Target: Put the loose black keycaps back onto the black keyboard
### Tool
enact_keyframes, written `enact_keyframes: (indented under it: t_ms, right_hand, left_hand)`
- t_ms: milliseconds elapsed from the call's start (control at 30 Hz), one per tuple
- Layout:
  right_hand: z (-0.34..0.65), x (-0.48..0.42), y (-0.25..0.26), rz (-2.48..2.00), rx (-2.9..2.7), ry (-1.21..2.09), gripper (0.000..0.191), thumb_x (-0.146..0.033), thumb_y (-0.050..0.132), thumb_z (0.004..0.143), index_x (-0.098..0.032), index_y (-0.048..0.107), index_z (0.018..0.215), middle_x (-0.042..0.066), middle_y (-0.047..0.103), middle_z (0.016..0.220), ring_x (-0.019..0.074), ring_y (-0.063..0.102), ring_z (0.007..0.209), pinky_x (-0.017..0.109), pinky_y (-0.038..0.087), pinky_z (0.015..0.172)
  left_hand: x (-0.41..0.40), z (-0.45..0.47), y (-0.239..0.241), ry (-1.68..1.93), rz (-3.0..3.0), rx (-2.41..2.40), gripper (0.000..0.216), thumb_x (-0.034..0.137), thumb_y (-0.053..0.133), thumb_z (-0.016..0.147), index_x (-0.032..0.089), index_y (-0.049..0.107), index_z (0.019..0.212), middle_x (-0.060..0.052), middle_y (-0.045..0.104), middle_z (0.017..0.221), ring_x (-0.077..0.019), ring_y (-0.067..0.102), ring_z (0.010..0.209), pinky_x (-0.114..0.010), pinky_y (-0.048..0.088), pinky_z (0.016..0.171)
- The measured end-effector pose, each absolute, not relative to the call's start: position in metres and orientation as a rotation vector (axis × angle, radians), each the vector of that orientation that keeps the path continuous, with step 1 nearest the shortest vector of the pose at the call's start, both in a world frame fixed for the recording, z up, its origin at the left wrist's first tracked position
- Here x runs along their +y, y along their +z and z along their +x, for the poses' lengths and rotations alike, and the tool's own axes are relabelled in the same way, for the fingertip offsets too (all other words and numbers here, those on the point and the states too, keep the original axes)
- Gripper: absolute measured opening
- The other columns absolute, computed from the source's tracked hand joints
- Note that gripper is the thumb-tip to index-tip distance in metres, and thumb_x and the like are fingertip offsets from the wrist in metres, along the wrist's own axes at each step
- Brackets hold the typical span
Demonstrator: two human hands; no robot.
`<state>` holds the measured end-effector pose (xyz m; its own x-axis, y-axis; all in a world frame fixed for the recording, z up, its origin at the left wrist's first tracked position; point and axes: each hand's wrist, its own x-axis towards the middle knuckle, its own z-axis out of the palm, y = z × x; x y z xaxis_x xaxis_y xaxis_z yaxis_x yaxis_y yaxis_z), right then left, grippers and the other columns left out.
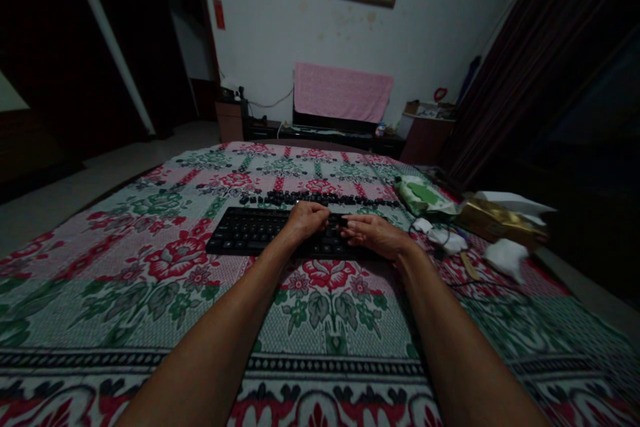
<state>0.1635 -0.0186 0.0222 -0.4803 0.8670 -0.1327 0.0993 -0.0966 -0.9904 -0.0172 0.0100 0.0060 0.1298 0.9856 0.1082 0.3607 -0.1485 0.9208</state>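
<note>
A black keyboard point(250, 232) lies on a floral bedspread point(150, 280). A row of loose black keycaps point(320, 199) runs along the cloth just behind it. My left hand point(306, 220) rests on the keyboard's right half with the fingers curled. My right hand point(373, 233) is at the keyboard's right end, fingertips pinched on a small black keycap point(343, 221) between the two hands.
A green and white packet point(423, 195), a white cable and plug point(440, 235), a gold box point(500, 221) and white tissue point(505, 255) lie at the right. A pink cloth point(343, 90) covers a screen at the far wall.
</note>
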Motion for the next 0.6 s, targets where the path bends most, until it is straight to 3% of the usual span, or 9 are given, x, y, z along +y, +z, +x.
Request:
enact_keyframes:
  t_ms: [233, 600]
  right_hand:
    - [0.163, -0.019, 0.021, -1.035, -1.488, 1.698, 0.027, -0.032, 0.048, 0.077, -0.014, 0.056, 0.096, 0.011, 0.057, 0.105, 0.0129, 0.056, 0.084, 0.026, 0.046, 0.071]
    - [0.166, -0.015, 0.011, -0.924, -1.288, 1.855, 0.024, -0.026, 0.046, 0.079, -0.013, 0.058, 0.095, 0.009, 0.062, 0.094, 0.0116, 0.058, 0.079, 0.023, 0.047, 0.068]
  left_hand:
    - [0.014, -0.018, 0.000, 1.035, 1.676, 1.340, 0.028, 0.033, 0.047, 0.067, 0.013, 0.065, 0.074, -0.001, 0.061, 0.057, -0.0076, 0.050, 0.046, -0.017, 0.035, 0.044]
    - [0.010, -0.017, 0.004, 1.009, 1.649, 1.315, 0.026, 0.032, 0.048, 0.066, 0.012, 0.064, 0.074, 0.000, 0.058, 0.055, -0.0072, 0.048, 0.044, -0.017, 0.033, 0.042]
